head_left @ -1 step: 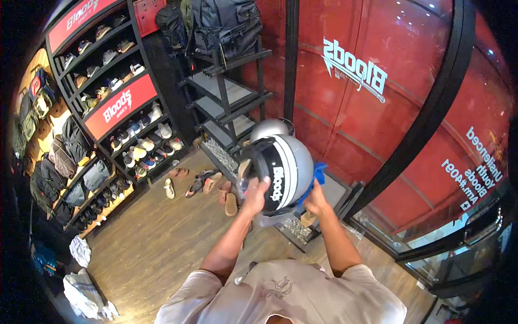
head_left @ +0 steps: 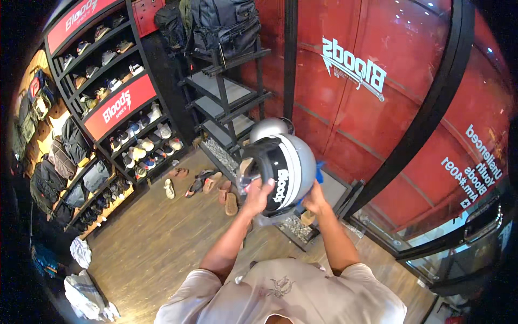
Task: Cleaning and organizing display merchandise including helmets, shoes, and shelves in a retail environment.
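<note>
I hold a motorcycle helmet (head_left: 303,156) in front of me, silver-grey and black with white stripes and white lettering. My left hand (head_left: 258,197) is closed on its black left edge, thumb on the outside. On the opposite side my right hand (head_left: 314,198) is closed with a blue cloth (head_left: 319,174) against the shell. Most of the cloth is hidden behind the helmet, and so are several right fingertips. A second silver helmet (head_left: 267,129) sits just beyond the held one, partly covered by it.
A black rack with grey shelves (head_left: 226,86) carries a dark backpack (head_left: 224,27). Sandals (head_left: 204,182) lie on the wooden floor (head_left: 162,237). Left stand shoe shelves (head_left: 127,105) and bags (head_left: 75,140). Glass doors (head_left: 377,135) rise at the right. White cloths (head_left: 81,252) lie lower left.
The helmet has turned slightly in my hands, its stripes and lettering shifting a little to the right. Less of the blue cloth shows beside it.
</note>
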`<state>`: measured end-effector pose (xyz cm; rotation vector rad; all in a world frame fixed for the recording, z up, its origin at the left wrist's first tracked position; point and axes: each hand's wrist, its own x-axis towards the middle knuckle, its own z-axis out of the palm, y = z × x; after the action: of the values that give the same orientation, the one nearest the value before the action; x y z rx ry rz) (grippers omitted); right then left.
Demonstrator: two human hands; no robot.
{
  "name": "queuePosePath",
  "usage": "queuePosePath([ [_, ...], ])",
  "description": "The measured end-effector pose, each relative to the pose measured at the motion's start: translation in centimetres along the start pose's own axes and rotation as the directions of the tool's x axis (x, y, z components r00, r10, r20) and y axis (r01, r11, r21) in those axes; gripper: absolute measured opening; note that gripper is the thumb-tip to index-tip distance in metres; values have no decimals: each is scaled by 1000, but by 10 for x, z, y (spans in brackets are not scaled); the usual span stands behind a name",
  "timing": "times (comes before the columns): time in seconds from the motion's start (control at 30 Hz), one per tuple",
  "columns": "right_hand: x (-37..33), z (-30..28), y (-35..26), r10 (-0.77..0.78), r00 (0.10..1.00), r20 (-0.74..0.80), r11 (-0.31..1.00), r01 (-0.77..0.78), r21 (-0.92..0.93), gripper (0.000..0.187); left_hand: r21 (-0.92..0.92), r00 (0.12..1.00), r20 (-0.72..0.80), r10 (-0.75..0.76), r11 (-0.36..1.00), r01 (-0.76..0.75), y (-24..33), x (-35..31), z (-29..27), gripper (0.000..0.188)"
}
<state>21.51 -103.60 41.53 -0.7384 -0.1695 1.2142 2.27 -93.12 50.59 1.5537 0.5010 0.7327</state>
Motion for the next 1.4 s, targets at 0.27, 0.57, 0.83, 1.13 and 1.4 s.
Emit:
queuePosePath([
  [0.27, -9, 37, 34, -194, 977, 86, 913, 148, 379, 52, 221, 848, 478, 229, 903, -368, 84, 5, -36, 40],
  [0.57, 22, 48, -6, -412, 911, -25, 873, 387, -298, 56, -526, 790, 444, -423, 590, 612, 69, 50, -63, 70],
  [0.83, -68, 182, 20, -360, 696, 621, -603, 335, -724, 84, -770, 886, 440, -145, 447, 455, -4, 25, -50, 62],
  [1.13, -59, 167, 27, -379, 619, 688, -630, 372, -681, 63, -731, 919, 94, -383, 600, 325, 6, 14, -35, 67],
  [1.4, -38, 151, -24, -691, 641, 335, -48, 422, -905, 62, -750, 922, 210, -326, 550, 366, -5, 14, -28, 57],
])
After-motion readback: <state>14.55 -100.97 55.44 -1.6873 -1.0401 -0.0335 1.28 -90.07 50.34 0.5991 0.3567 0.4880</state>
